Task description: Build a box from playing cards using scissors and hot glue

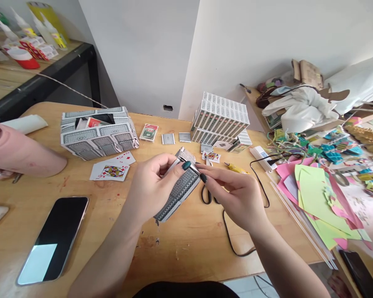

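Observation:
My left hand [152,186] grips a folded piece built from patterned playing cards [177,194], held tilted over the middle of the wooden table [189,244]. My right hand [233,192] pinches the upper edge of the same card piece with thumb and forefinger. Black scissors [207,195] lie on the table just under and behind my right hand. A yellow glue gun [234,168] rests beyond my right hand.
A card-covered box [96,132] stands at the back left with loose cards [112,169] before it. A stack of card decks [220,118] sits at the back centre. A phone [54,240] lies front left. Coloured paper [320,194] and clutter fill the right. Another person's pink sleeve [15,151] rests at left.

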Action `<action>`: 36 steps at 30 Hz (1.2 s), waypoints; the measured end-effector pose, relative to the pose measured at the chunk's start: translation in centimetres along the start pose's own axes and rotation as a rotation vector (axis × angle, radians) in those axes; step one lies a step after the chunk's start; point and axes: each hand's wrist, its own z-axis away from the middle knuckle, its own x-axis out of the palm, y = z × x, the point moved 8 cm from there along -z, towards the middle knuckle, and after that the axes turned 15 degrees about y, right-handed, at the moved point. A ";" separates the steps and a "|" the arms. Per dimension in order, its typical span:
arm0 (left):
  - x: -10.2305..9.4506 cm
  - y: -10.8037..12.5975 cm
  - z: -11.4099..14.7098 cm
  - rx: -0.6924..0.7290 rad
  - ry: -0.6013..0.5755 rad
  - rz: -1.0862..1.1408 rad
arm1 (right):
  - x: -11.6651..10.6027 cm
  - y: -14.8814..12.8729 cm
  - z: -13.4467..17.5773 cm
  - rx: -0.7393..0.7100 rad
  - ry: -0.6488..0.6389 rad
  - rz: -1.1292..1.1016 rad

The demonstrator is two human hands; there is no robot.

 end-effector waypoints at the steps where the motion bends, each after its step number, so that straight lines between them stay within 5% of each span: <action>1: -0.1 0.1 0.1 0.010 0.007 -0.014 | 0.1 0.2 0.0 0.032 -0.013 -0.025; 14: -0.4 1.8 1.0 0.147 0.039 -0.087 | 0.4 0.4 -0.1 0.089 -0.029 -0.043; 24: -1.0 1.4 0.0 0.166 0.119 -0.058 | 0.8 -2.3 2.3 -0.347 0.096 0.019; 30: 0.3 2.0 -0.4 0.505 0.180 -0.354 | 1.6 2.3 1.2 0.000 0.076 -0.046; 36: 0.7 3.0 0.4 0.865 0.241 -0.290 | 2.5 5.5 -0.2 0.358 -0.077 -0.216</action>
